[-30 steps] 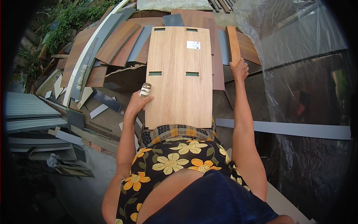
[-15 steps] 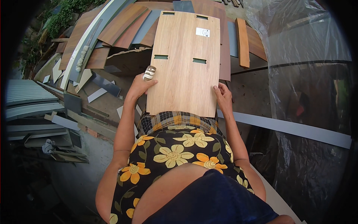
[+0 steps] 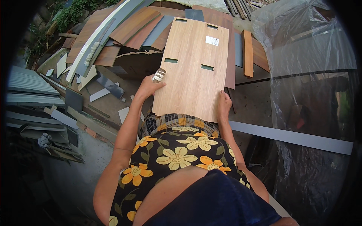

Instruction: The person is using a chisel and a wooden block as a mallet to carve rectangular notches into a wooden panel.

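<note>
A light wood-grain board [image 3: 192, 86] with dark slots cut in it lies tilted over my lap, its far end resting toward the stacked panels. At its left edge, my left hand [image 3: 149, 87] is closed around a short brownish cylinder with white bands [image 3: 159, 75], whose exact kind I cannot make out. The thumb of that hand touches the board's face. My right hand [image 3: 224, 104] is closed at the board's right edge, fingers curled against it. A small white label [image 3: 212, 40] sticks to the upper right of the board.
Brown and grey panels [image 3: 135, 24] are piled ahead. A short orange-brown plank [image 3: 247, 52] lies at the right of the pile. Clear plastic sheeting [image 3: 309, 109] hangs at right, with a long pale strip [image 3: 290, 137] by it. Offcuts [image 3: 107, 86] litter the ground at left.
The board has turned slightly clockwise, its far end swinging right. My right hand has slid nearer along the edge, and its fingers are more curled. My left hand has shifted right with the banded cylinder.
</note>
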